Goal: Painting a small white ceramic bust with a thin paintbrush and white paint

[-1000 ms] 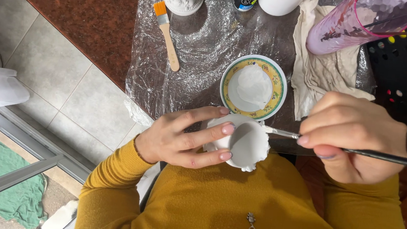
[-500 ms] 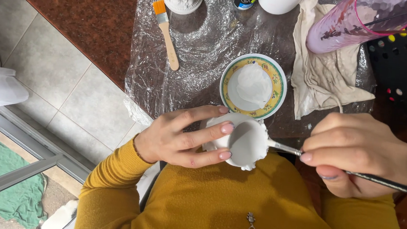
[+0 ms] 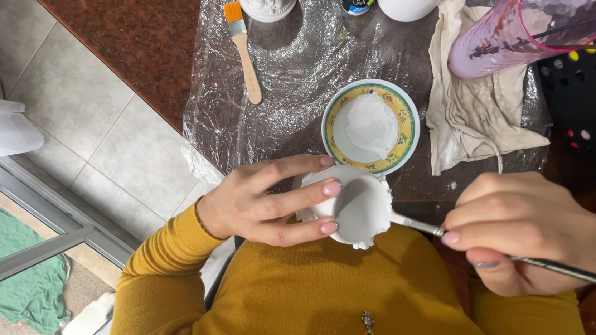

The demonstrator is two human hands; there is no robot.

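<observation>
Left hand (image 3: 262,204) is gripping the white figurine (image 3: 355,207); right hand (image 3: 522,230) is pinching a thin paintbrush (image 3: 555,267), its tip touching the figurine's edge.

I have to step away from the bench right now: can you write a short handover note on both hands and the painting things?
Left hand: grips the small white ruffled pot over the lap.
Right hand: holds the thin dark-handled paintbrush, tip at the pot's rim.
The yellow-rimmed saucer of white paint sits just beyond the pot on the plastic sheet.
Done: the pot's visible face is white.
Left: its hidden sides cannot be judged.
</observation>
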